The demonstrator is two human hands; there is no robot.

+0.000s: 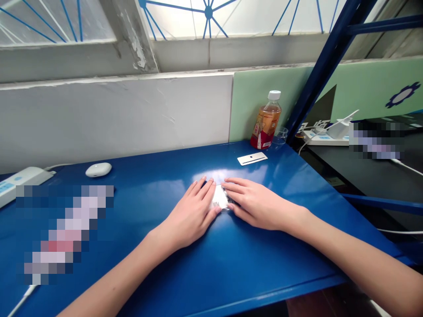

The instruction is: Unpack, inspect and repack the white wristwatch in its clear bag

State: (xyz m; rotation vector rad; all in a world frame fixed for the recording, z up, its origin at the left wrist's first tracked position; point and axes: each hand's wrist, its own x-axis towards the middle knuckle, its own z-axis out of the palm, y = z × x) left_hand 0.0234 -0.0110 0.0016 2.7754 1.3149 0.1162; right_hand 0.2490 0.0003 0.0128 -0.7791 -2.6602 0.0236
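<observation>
I have my left forearm (128,268) bare and slanting from near left toward the middle, and my right forearm (353,246) coming in bare from near right. My left hand (191,215) lies palm down, fingers extended toward the far side, its thumb reaching right. My right hand (259,203) is palm down too, fingers pointing left and slightly parted, thumb on the near side. Both sets of fingertips sit near each other, apart; I can't see the palms.

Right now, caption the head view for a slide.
Left hand and right hand flank a whitish item on blue tabletop.
</observation>
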